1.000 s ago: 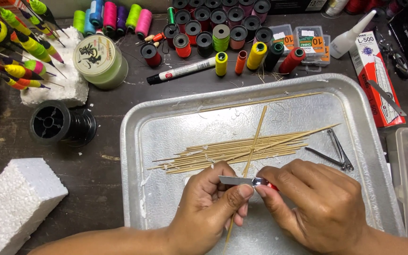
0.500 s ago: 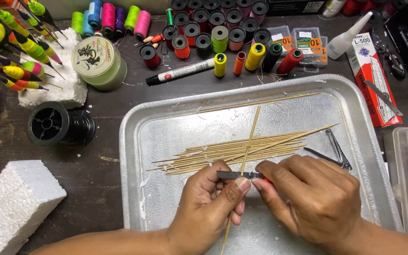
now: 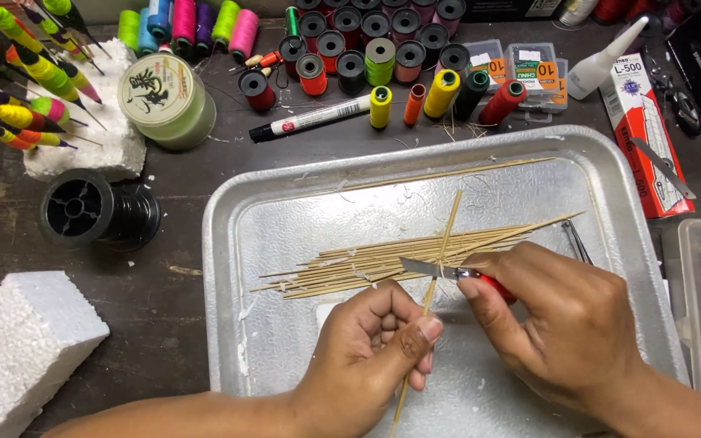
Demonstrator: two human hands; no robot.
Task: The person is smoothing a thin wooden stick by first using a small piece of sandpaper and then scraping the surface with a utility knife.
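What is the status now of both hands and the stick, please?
Left hand grips thin bamboo stick. Right hand holds red-handled knife, blade across stick. Both over metal tray; skewer pile just behind.

Red-white blade box (image 3: pixel 641 138) right of tray (image 3: pixel 285 211)

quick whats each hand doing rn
Left hand: closed, pinching a thin wooden stick.
Right hand: closed on a red-handled knife, blade against the stick.
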